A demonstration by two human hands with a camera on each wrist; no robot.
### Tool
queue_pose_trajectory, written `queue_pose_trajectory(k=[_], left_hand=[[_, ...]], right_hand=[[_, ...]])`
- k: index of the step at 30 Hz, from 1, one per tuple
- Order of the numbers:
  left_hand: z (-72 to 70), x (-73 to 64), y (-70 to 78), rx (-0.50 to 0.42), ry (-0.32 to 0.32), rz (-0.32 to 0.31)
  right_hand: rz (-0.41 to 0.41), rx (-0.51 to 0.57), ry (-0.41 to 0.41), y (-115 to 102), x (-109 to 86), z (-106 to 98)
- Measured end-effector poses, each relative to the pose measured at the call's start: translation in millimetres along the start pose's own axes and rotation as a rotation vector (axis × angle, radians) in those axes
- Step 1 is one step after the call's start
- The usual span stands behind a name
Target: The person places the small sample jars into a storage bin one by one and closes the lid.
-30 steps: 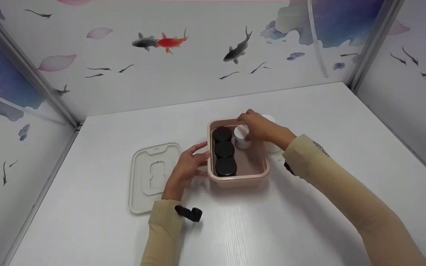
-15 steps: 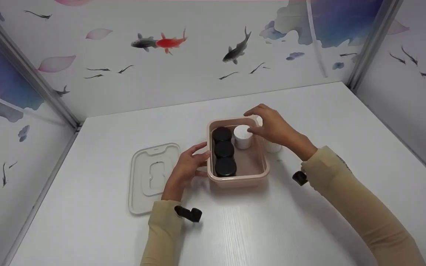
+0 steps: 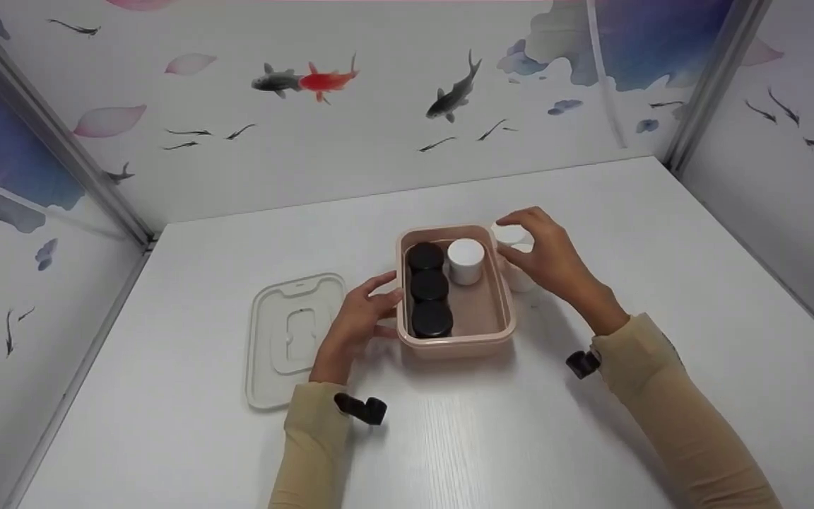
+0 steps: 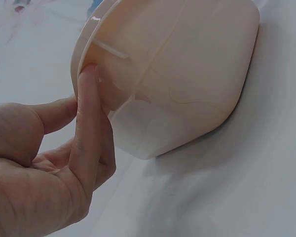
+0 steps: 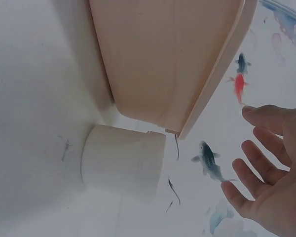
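A pale pink plastic box (image 3: 458,346) stands on the table, filling the top of both wrist views. Along its left side are three round black-topped jars (image 3: 429,286), and a white jar (image 3: 466,260) is upright in its far right corner. My left hand (image 3: 359,316) pinches the box's left rim, thumb against the edge and fingers (image 4: 88,113) under the lip. Just outside the right wall are white jars (image 3: 509,234), partly hidden by my right hand (image 3: 552,258). That hand is above them with fingers spread and nothing held; one white jar (image 5: 123,160) shows beside the box in the right wrist view.
A pale grey-green lid (image 3: 294,343) lies flat left of the box, partly behind the left hand. White panels (image 3: 393,162) printed with fish enclose the back and sides of the white table (image 3: 435,438).
The right hand has let go of the white jar in the box's far right corner. It has lifted out and moved right, over the jars outside. The left hand stays at the rim.
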State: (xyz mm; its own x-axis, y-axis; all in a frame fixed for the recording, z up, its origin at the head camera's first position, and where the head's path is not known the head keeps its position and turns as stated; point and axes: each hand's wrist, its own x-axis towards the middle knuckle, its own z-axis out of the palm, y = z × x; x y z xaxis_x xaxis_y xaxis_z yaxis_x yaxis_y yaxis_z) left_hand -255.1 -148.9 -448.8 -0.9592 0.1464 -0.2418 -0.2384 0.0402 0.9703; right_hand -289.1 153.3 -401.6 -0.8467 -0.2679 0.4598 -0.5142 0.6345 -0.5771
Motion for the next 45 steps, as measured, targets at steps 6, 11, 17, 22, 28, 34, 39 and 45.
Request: queue_pose_trajectory(k=[6, 11, 17, 22, 28, 34, 39, 45], left_hand=[[2.6, 0.2, 0.2, -0.015, -0.005, -0.004], [3.0, -0.1, 0.3, -0.006, 0.004, -0.004], [2.3, 0.7, 1.1, 0.01, 0.017, -0.014], [2.3, -0.2, 1.8, 0.026, 0.019, -0.029], [0.9, 0.5, 0.9, 0.029, 0.021, -0.031], [0.3, 0.9, 0.4, 0.025, 0.025, -0.025], [1.2, 0.4, -0.3, 0.014, 0.015, -0.02], [1.8, -0.3, -0.7, 0.015, 0.01, -0.006]], right_hand=[[0.066, 0.05, 0.053, 17, -10.1, 0], [0.112, 0.087, 0.053, 26, -13.6, -2], [0.188, 0.154, 0.004, 37, -13.3, -3], [0.274, 0.19, -0.037, 52, -15.2, -3], [0.371, 0.207, -0.102, 67, -16.6, 0], [0.439, 0.206, -0.24, 74, -17.6, 2], [0.49, 0.22, -0.324, 75, -19.1, 1], [0.485, 0.24, -0.374, 73, -20.3, -1]])
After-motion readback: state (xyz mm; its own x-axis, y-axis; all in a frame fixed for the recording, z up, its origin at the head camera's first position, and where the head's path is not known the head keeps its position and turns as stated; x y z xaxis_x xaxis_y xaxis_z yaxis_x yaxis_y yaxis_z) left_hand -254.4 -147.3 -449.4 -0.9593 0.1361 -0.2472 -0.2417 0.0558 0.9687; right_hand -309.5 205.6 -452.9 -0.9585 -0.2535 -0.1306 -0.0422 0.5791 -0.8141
